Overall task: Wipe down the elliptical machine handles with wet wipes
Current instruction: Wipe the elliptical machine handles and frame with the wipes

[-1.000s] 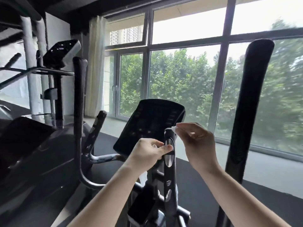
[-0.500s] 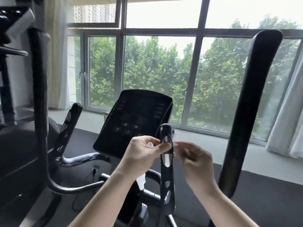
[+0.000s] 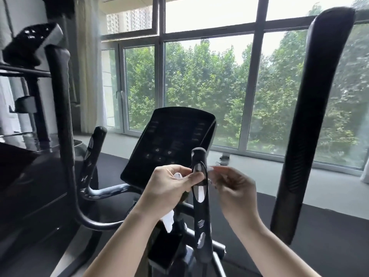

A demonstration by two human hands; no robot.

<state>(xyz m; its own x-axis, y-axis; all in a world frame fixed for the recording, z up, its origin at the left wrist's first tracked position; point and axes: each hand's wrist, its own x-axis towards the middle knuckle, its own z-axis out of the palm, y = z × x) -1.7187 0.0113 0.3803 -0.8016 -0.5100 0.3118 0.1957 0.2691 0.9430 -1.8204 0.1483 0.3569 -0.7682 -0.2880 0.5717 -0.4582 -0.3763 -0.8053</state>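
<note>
so low in the middle of the frame the left hand (image 3: 169,188) grips a bunched white wipe (image 3: 168,219), thumb on the short upright handle (image 3: 202,212), right hand (image 3: 233,188) just right of it, fingers curled, can't tell if it's pinching anything, console (image 3: 169,144) and window (image 3: 199,76) behind

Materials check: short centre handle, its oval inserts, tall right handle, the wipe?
Short centre handle: hard black plastic by the look, semi-gloss, soft highlights.
Oval inserts: likely polished metal, mirror-bright reflections.
Tall right handle: matte black, probably foam or rubber sleeve; no glare, faint ribbing.
Wipe: thin white nonwoven sheet, hanging limp below the left hand.
</note>
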